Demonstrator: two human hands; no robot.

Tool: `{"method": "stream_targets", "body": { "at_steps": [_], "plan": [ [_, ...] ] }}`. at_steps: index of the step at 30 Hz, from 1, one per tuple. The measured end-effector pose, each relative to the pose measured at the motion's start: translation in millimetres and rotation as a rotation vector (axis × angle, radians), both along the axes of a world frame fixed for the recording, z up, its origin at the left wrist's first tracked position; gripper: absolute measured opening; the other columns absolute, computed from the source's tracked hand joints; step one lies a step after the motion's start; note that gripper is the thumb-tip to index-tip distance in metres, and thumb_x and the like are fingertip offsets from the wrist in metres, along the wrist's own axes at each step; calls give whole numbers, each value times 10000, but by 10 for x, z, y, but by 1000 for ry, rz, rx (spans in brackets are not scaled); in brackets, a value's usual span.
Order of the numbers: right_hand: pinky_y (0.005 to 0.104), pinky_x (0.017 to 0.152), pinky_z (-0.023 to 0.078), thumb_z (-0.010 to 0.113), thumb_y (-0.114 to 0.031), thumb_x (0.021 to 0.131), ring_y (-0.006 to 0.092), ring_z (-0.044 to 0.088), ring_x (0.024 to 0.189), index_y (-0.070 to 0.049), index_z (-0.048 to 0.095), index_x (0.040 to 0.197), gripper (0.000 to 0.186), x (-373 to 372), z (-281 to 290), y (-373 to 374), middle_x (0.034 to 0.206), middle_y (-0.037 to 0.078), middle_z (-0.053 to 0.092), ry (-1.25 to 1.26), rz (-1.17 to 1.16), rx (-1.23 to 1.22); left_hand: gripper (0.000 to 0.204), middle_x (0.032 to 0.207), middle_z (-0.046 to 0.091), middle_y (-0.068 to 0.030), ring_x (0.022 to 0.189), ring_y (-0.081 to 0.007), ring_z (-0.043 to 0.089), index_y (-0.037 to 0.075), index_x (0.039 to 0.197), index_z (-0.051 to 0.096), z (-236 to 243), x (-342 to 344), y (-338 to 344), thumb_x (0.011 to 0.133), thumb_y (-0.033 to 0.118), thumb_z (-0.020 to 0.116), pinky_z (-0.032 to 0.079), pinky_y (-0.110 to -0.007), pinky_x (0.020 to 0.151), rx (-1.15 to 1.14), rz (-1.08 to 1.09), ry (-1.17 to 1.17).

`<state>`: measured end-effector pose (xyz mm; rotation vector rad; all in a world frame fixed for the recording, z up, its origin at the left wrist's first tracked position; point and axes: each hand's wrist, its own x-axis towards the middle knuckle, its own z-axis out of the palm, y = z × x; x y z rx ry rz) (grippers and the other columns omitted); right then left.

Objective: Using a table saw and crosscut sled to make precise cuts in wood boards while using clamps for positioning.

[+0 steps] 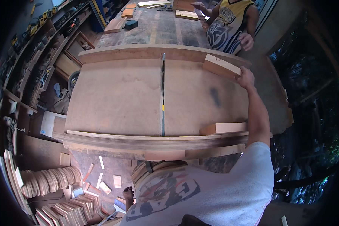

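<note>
My right hand (246,78), its arm stretched across the right side, grips the near right end of a thick wooden block (221,67). Dark marks show on the block's top, and it lies at a slant near the far fence (132,52) of a wooden saw sled (113,98). To its left, a saw blade (163,71) stands in the slot running from front to back. A second wooden block (229,128) rests by the near fence (154,141). Down at my left side hangs my left hand (128,193), small and dark; its fingers are unclear.
Across the table stands another person (229,26), near boards (186,14) and a dark green case (131,25). Tool shelves (45,41) line the left wall. Stacked wood pieces (51,180) and offcuts (117,181) lie low at the left.
</note>
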<state>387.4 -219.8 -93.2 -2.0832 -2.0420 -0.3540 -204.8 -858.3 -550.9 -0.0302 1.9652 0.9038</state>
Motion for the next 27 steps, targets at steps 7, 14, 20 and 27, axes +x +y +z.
{"method": "stream_targets", "body": {
  "at_steps": [7, 14, 20, 27],
  "plan": [
    [507, 1047, 503, 875, -296, 778, 438, 597, 1228, -117, 631, 1260, 570, 170, -95, 182, 1275, 195, 687, 138, -64, -78, 370, 960, 771, -149, 629, -187, 659, -67, 1275, 674, -610, -16, -306, 940, 82, 724, 463, -335, 455, 30, -114, 204],
    [525, 1139, 438, 833, -297, 830, 432, 474, 1385, -74, 518, 1419, 705, 340, -353, 351, 1478, 196, 548, 163, -227, 62, 366, 933, 745, -76, 578, -132, 597, -46, 1314, 613, 78, -154, 116, 976, 80, 670, 418, -290, 435, 21, 15, 52],
    [517, 1191, 386, 731, -275, 906, 450, 378, 1469, -24, 476, 1459, 659, 652, -576, 505, 1579, 214, 434, 70, -265, 186, 352, 843, 690, -47, 557, -116, 563, -10, 1296, 607, 118, -187, 304, 968, 81, 696, 377, -279, 416, 35, 59, 10],
    [514, 1251, 321, 731, -251, 890, 488, 260, 1547, -193, 290, 1645, 876, 31, -42, 157, 1705, 186, 275, 255, -349, 50, 206, 882, 707, -152, 769, -236, 674, 73, 1137, 694, -373, -1103, -47, 965, 184, 666, 553, -435, 768, 120, 378, 497]
  ]
}}
